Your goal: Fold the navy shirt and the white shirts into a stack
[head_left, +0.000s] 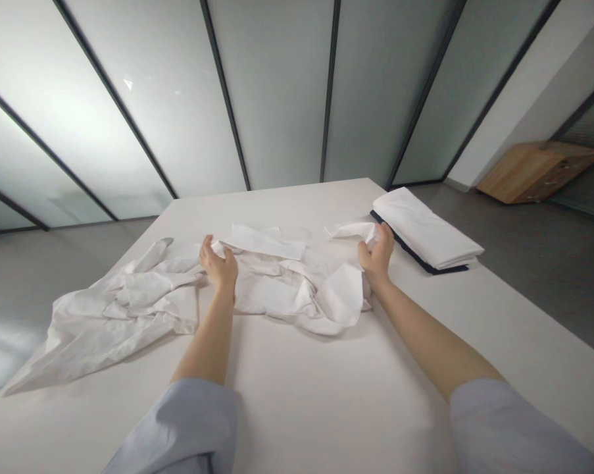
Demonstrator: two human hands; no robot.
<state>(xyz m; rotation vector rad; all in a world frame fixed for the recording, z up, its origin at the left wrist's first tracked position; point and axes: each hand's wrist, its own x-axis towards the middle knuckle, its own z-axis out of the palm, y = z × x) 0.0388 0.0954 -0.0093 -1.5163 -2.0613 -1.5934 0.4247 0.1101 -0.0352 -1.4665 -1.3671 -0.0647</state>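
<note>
A crumpled white shirt [272,293] lies across the middle of the white table, with a stiff collar-like strip [267,242] along its far side. My left hand [219,265] has its fingers curled on the cloth at the shirt's left; the exact grip is partly hidden. On the other side my right hand [378,255] pinches a raised flap of the same white cloth between thumb and fingers. More rumpled white cloth [129,296] spreads left of my left hand toward the table's edge. Whether it is joined to the shirt I cannot tell.
A folded white cloth [427,227] rests on a dark folded piece [442,270] at the table's right edge. Frosted glass panels [281,92] stand behind the table [306,395]. On the floor at far right is a wooden cabinet [528,172].
</note>
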